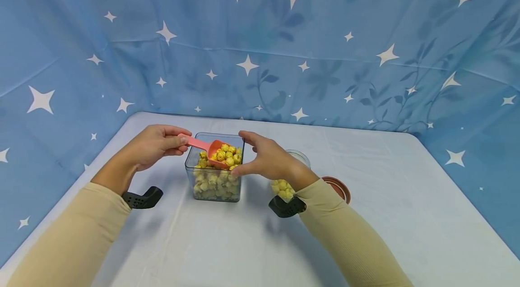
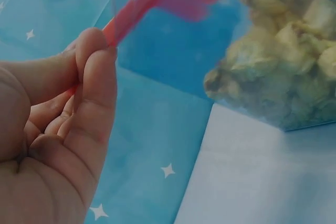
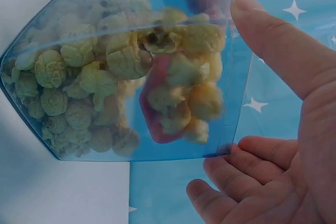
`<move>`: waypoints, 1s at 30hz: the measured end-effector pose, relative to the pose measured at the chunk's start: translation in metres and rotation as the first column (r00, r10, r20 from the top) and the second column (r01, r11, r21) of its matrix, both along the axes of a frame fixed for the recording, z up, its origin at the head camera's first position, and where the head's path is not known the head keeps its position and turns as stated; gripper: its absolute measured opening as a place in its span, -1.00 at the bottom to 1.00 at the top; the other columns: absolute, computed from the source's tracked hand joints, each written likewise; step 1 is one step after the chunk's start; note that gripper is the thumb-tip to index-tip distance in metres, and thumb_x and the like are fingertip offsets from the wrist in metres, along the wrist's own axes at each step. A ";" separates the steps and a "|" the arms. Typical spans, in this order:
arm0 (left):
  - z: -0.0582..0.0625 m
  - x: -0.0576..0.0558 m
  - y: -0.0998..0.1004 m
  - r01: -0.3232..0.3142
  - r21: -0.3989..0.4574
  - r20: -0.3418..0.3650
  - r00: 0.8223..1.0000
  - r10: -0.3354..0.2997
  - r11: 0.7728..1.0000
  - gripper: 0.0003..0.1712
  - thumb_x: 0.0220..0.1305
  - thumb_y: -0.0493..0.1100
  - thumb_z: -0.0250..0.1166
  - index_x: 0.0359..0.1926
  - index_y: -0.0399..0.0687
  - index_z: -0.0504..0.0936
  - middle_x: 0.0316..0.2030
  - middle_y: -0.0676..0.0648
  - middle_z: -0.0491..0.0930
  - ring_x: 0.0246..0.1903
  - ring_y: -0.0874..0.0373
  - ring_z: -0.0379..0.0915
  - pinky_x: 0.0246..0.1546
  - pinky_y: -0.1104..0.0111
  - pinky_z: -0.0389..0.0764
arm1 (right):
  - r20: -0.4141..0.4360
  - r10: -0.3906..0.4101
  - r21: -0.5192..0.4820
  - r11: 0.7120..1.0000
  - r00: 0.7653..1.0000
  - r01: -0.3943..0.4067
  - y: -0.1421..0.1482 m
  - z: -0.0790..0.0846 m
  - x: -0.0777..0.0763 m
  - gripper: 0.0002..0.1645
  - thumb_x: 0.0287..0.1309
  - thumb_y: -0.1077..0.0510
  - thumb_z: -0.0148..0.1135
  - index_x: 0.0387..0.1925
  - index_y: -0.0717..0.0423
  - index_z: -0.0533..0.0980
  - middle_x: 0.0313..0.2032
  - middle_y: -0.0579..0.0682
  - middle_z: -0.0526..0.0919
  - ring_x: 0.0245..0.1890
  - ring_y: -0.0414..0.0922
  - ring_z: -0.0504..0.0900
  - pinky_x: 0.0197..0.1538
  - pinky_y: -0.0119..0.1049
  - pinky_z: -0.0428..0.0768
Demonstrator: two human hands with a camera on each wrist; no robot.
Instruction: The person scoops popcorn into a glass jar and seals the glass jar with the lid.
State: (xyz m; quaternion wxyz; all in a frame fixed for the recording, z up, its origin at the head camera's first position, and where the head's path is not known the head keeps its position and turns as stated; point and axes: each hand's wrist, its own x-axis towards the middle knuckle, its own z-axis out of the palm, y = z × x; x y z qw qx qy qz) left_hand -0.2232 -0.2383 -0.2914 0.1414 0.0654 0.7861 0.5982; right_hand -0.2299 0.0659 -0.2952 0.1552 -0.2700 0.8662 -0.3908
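A clear square-topped container stands on the table, part filled with yellow popcorn. My left hand pinches the handle of a coral-pink scoop between thumb and fingers. Heaped with popcorn, the scoop's bowl sits inside the container's mouth, above the lower pieces. On the container's right side, my right hand holds it near the rim, thumb at one corner and fingers at the other. Through the wall, the right wrist view shows the loaded scoop.
Behind my right wrist is a round glass jar with popcorn in it, partly hidden by the forearm. A reddish-brown round lid lies to its right. White cloth covers the table, and a blue star-patterned curtain surrounds it.
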 end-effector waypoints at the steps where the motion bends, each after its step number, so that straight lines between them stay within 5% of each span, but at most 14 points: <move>1: -0.001 0.000 0.001 -0.006 0.001 -0.001 1.000 0.006 1.000 -0.49 0.52 -0.29 0.10 0.32 -0.60 0.30 -0.22 -0.11 0.64 -0.29 0.29 0.60 -0.10 0.42 0.66 | 0.000 0.002 -0.002 1.000 1.000 -0.002 0.000 0.000 0.000 0.26 0.00 -0.12 0.58 0.57 0.06 0.05 0.52 -0.02 0.13 0.44 0.10 0.22 0.39 -0.07 0.33; 15: -0.006 0.004 0.002 -0.029 0.015 -0.021 0.999 0.029 0.999 -0.47 0.54 -0.26 0.10 0.34 -0.58 0.28 -0.22 -0.06 0.60 -0.26 0.29 0.57 -0.07 0.42 0.65 | 0.010 -0.005 -0.014 1.000 1.000 0.005 0.000 -0.001 0.001 0.25 0.01 -0.10 0.58 0.57 0.06 0.05 0.52 -0.01 0.13 0.45 0.10 0.21 0.39 -0.07 0.33; 30: -0.011 0.003 -0.011 -0.057 0.129 0.004 0.998 0.056 0.990 -0.42 0.56 -0.25 0.06 0.41 -0.55 0.19 -0.25 0.02 0.61 -0.27 0.29 0.57 -0.08 0.47 0.64 | 0.019 -0.007 -0.007 1.000 1.000 0.007 -0.001 -0.001 0.001 0.26 0.00 -0.10 0.58 0.57 0.06 0.03 0.52 0.01 0.11 0.44 0.15 0.20 0.39 -0.01 0.33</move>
